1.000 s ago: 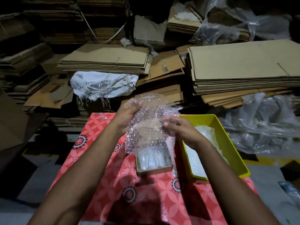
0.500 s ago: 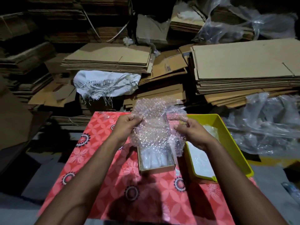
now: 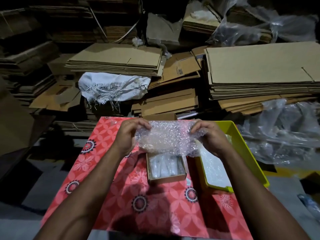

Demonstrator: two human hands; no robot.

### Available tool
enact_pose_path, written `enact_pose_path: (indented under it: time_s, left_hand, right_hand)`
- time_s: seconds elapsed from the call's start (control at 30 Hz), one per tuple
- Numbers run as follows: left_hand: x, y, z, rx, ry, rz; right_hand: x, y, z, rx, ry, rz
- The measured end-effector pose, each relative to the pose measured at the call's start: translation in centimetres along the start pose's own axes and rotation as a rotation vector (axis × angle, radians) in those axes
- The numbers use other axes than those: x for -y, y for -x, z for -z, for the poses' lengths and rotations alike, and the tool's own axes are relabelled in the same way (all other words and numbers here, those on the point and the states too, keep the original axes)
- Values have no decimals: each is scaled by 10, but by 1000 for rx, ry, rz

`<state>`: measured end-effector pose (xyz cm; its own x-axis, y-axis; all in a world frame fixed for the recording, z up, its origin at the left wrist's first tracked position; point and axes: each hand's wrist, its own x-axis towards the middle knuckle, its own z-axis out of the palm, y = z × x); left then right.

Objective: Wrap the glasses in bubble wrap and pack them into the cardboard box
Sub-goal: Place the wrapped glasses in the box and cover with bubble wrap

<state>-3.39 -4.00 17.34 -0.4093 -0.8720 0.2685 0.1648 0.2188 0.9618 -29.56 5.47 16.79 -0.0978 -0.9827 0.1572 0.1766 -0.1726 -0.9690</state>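
Brown and small, the cardboard box (image 3: 165, 170) sits open on the red flowery cloth (image 3: 121, 196), with clear bubbly bundles (image 3: 163, 166) lying inside it, and just beside it on the right a yellow tray (image 3: 242, 146) holds more see-through bubbly sheets (image 3: 213, 168). Up above the box, the left hand (image 3: 127, 136) and the right hand (image 3: 210, 137) each pinch one end of a bubble wrap roll (image 3: 167, 138), which lies sideways, puffy and crinkly; I cannot tell what is inside it.

no readable text; label on flattened cardboard (image 3: 180, 71) (too blurred)
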Motion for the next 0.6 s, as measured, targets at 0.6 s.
enact_pose_path:
  time_s: [0.6]
  left_hand:
    - [-2,2,42,328,-8,345]
  right_hand:
    - [0,-10,-6,-160,50,-114]
